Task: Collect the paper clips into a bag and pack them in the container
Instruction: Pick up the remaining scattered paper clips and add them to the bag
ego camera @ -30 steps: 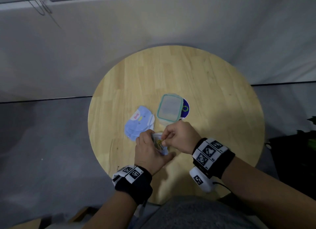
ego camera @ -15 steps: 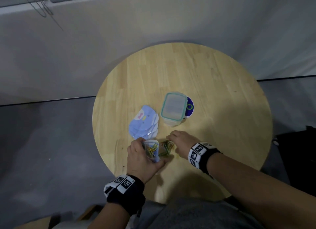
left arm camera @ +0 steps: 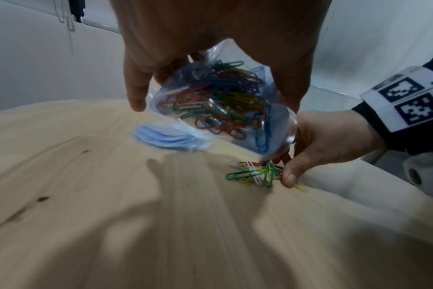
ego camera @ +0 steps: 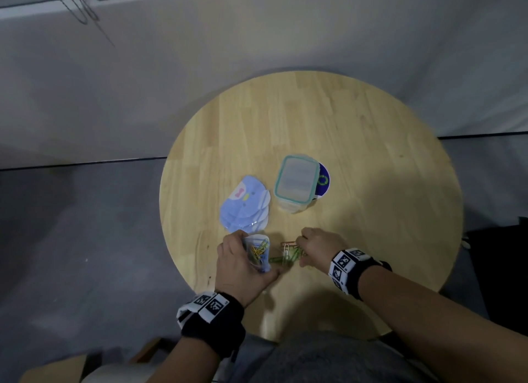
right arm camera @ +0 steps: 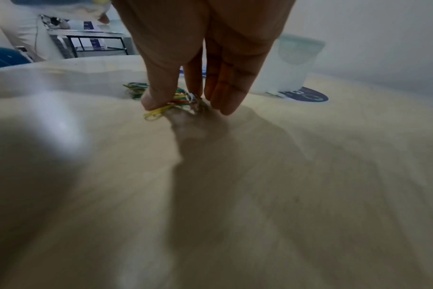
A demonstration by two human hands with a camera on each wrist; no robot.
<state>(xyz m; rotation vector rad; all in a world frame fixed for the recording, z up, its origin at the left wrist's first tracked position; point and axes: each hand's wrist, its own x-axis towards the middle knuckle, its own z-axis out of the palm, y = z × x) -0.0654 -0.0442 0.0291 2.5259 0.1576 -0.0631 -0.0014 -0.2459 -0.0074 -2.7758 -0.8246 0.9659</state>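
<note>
My left hand (ego camera: 251, 257) grips a small clear bag (ego camera: 258, 251) just above the table, mouth turned to the right. The bag (left arm camera: 218, 109) holds several coloured paper clips. A small pile of loose paper clips (ego camera: 287, 256) lies on the wood just right of it. My right hand (ego camera: 301, 252) is down on that pile (right arm camera: 178, 99), thumb and fingertips pinching clips between them. The container (ego camera: 295, 182), clear with a teal-rimmed lid on, stands behind the hands near the table's middle.
A stack of pale blue printed bags (ego camera: 245, 208) lies left of the container. A round dark blue sticker (ego camera: 324, 181) peeks out from under the container's right side. The round wooden table (ego camera: 371, 154) ends close to my body.
My right hand has left the bag's mouth and dropped to the loose clips on the table at the right. The left hand keeps holding the bag, now slightly lower.
</note>
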